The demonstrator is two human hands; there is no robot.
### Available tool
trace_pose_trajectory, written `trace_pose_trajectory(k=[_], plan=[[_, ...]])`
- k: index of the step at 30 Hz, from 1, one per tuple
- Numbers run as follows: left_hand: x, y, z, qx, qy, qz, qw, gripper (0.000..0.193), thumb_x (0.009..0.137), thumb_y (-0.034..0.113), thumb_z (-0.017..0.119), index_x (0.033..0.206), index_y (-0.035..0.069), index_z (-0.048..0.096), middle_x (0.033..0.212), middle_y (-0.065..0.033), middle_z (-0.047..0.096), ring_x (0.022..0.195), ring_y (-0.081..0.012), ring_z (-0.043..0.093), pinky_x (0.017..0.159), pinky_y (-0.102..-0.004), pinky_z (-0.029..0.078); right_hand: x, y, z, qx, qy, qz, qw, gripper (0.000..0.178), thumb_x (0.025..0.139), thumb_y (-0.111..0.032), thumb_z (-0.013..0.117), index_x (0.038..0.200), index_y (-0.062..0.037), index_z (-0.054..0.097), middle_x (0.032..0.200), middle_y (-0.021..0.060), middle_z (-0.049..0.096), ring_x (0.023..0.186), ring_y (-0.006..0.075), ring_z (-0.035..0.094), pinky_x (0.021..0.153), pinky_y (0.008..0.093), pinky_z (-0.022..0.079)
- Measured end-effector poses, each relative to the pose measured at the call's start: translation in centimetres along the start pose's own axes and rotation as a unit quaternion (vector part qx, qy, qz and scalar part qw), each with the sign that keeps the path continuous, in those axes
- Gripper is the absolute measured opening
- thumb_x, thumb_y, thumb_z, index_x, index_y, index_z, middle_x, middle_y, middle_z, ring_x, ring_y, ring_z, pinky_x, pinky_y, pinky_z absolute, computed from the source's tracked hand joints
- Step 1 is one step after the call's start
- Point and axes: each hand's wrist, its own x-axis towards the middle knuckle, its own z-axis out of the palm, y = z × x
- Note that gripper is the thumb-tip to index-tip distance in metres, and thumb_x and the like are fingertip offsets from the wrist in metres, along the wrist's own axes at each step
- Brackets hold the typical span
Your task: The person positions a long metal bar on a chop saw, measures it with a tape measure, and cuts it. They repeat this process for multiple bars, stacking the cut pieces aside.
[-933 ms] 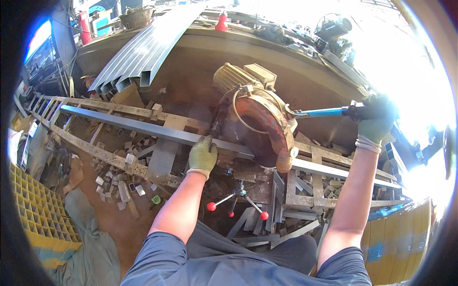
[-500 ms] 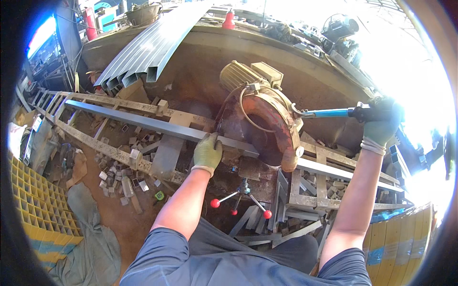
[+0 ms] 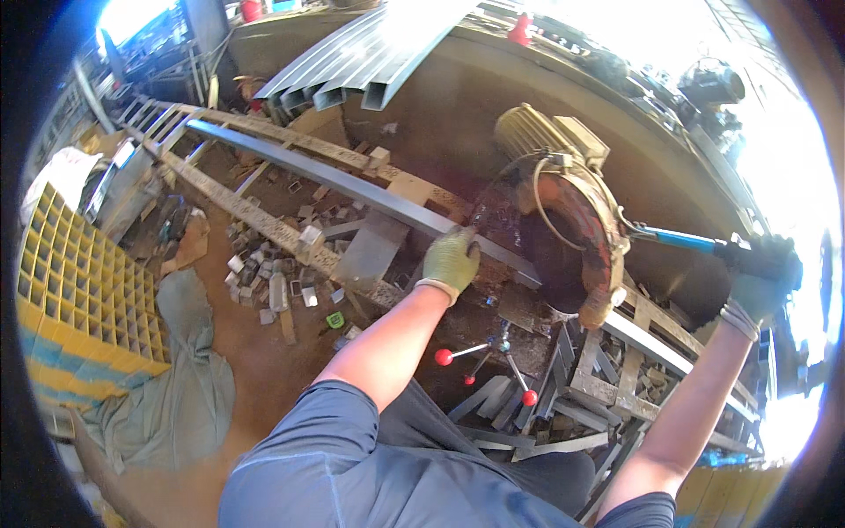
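Observation:
My left hand (image 3: pixel 450 262), in a pale green work glove, is closed over a long square metal tube (image 3: pixel 334 179), a little to the left of the saw. The tube runs from the far left into a cut-off saw (image 3: pixel 576 233) with a rusty, reddish guard and a ribbed motor. My gloved right hand (image 3: pixel 764 273) is wrapped round the black grip at the end of the saw's blue handle (image 3: pixel 678 238). Below the guard, a clamp handle (image 3: pixel 503 348) with red ball ends stands in front of the tube. The cutting edge is hidden by the guard.
A ladder-like metal rack (image 3: pixel 220 201) carries the tube's left part. Short tube offcuts (image 3: pixel 264 273) litter the floor below. More tubes (image 3: pixel 370 57) jut out over the back wall. Yellow-ended stacked tubes (image 3: pixel 88 304) and a grey-green cloth (image 3: pixel 189 374) lie at left.
The whole view has turned, so the scene sits farther right and tilted. My left hand stays on the tube and my right hand on the saw's handle.

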Motion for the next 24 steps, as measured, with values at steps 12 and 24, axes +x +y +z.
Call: trace_pose_trajectory(k=[12, 24], plan=[[0.0, 0.0, -0.5, -0.013, -0.005, -0.014, 1.000, 0.037, 0.104, 0.022, 0.068, 0.136, 0.004, 0.076, 0.133, -0.0239, 0.076, 0.121, -0.0485, 0.073, 0.105, -0.0569, 0.058, -0.6, -0.4, 0.4, -0.010, -0.007, 0.028, 1.000, 0.034, 0.110, -0.039, 0.065, 0.121, -0.0071, 0.072, 0.111, 0.0108, 0.071, 0.106, 0.0274, 0.068, 0.101, 0.0516, 0.059], [0.3, -0.5, 0.8, -0.010, -0.020, -0.030, 0.999, 0.037, 0.108, 0.027, 0.068, 0.135, 0.005, 0.079, 0.137, -0.0271, 0.076, 0.125, -0.0480, 0.074, 0.110, -0.0529, 0.059, -0.4, -0.6, -2.8, -0.139, -0.026, -0.047, 0.989, 0.022, 0.106, -0.029, 0.071, 0.093, -0.0120, 0.072, 0.085, 0.0058, 0.066, 0.082, 0.0208, 0.063, 0.085, 0.0422, 0.054]])
